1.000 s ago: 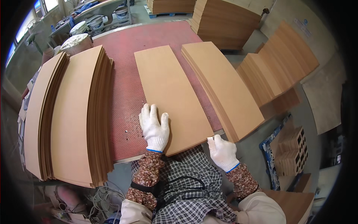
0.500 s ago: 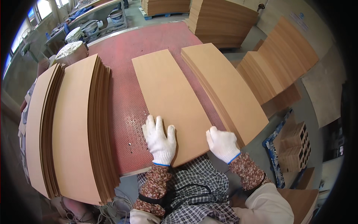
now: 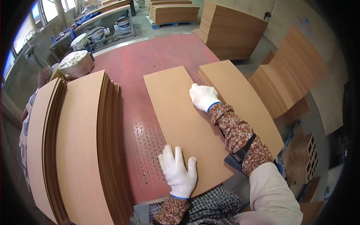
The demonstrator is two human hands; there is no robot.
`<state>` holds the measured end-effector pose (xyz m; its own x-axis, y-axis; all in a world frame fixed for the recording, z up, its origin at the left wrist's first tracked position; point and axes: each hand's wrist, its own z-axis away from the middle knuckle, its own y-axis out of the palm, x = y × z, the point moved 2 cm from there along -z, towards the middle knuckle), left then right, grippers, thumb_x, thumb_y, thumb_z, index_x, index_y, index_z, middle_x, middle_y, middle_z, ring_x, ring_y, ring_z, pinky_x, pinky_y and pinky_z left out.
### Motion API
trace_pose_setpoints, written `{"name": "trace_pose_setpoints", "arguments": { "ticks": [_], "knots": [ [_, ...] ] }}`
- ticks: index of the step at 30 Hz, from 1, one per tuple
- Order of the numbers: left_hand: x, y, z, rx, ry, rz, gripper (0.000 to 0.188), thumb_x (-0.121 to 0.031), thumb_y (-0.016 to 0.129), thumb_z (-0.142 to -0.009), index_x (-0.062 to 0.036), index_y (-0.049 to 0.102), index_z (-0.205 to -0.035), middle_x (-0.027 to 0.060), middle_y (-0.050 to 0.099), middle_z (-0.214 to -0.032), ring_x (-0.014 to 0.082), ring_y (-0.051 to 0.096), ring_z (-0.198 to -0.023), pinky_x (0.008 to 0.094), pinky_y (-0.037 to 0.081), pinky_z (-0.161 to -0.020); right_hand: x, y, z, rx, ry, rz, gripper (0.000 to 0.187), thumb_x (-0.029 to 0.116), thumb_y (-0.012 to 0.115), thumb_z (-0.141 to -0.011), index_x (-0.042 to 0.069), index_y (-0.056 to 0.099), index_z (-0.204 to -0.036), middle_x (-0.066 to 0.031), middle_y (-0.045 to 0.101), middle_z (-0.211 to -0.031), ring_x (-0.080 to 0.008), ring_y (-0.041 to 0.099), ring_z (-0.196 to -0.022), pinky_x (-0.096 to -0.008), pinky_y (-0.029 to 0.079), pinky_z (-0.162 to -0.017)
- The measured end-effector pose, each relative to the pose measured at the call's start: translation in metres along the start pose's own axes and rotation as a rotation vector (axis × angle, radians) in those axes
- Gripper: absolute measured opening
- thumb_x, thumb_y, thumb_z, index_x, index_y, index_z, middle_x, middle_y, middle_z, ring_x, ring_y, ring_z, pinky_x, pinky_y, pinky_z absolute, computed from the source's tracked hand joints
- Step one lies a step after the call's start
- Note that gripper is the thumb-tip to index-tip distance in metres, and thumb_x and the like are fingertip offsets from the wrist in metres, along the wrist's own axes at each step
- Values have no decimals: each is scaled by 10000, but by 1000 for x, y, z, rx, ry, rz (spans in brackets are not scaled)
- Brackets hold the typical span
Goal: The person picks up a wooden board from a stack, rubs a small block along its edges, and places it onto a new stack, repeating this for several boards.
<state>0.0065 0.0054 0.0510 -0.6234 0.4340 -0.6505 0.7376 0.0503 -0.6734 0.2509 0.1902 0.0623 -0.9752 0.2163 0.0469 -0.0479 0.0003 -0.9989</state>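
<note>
A long tan wooden board (image 3: 176,112) lies lengthwise before me on a red mesh-covered table (image 3: 138,131). My left hand (image 3: 179,170), in a white knit glove, rests flat with spread fingers over the board's near left edge. In a matching glove, my right hand (image 3: 204,97) is closed at the board's right edge, toward its far end. Whatever its curled fingers may hold is hidden. Just right of that hand lies a low stack of similar boards (image 3: 240,101), partly covered by my sleeved forearm.
Two taller board stacks (image 3: 80,131) (image 3: 43,131) line the table's left side. Behind them sits a round wrapped roll (image 3: 76,64). Large piles of panels (image 3: 232,32) (image 3: 288,78) stand beyond the table at the right. A workbench with buckets (image 3: 98,35) is at the far left.
My right hand has slid from the board's near right corner far up along its right edge, still closed. My left hand stays flat at the near left edge. The whole view has shifted slightly.
</note>
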Motion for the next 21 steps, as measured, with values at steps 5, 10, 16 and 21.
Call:
{"name": "trace_pose_setpoints", "arguments": {
  "ticks": [5,10,16,21],
  "knots": [
    [12,-5,-10,-26,42,3,596,-138,796,-813,57,576,-1332,393,498,-1416,566,518,-1125,627,446,-993,18,-17,-85,43,-5,-3,437,356,457,-1088,-17,662,-1190,-287,760,-1113,-482,732,-1069,-592,555,-937],
    [-9,-22,13,76,38,21,632,-239,837,-767,66,585,-1261,353,510,-1300,526,530,-1125,618,428,-951,10,-22,-109,8,12,-45,441,350,448,-1085,4,672,-1241,-272,751,-1196,-479,709,-1145,-579,545,-996],
    [-24,-23,43,99,-8,4,620,-261,838,-752,62,604,-1227,343,514,-1291,516,532,-1084,613,429,-902,11,-24,-115,69,-33,77,356,247,555,-1016,34,780,-1191,-245,765,-1223,-434,746,-1142,-542,599,-959],
    [6,-3,-11,19,32,1,605,-242,819,-804,67,606,-1279,368,506,-1371,559,515,-1134,658,425,-996,16,-28,-153,-50,57,-10,357,243,550,-1020,38,769,-1214,-241,768,-1218,-423,754,-1139,-571,604,-921]
  ]
}}
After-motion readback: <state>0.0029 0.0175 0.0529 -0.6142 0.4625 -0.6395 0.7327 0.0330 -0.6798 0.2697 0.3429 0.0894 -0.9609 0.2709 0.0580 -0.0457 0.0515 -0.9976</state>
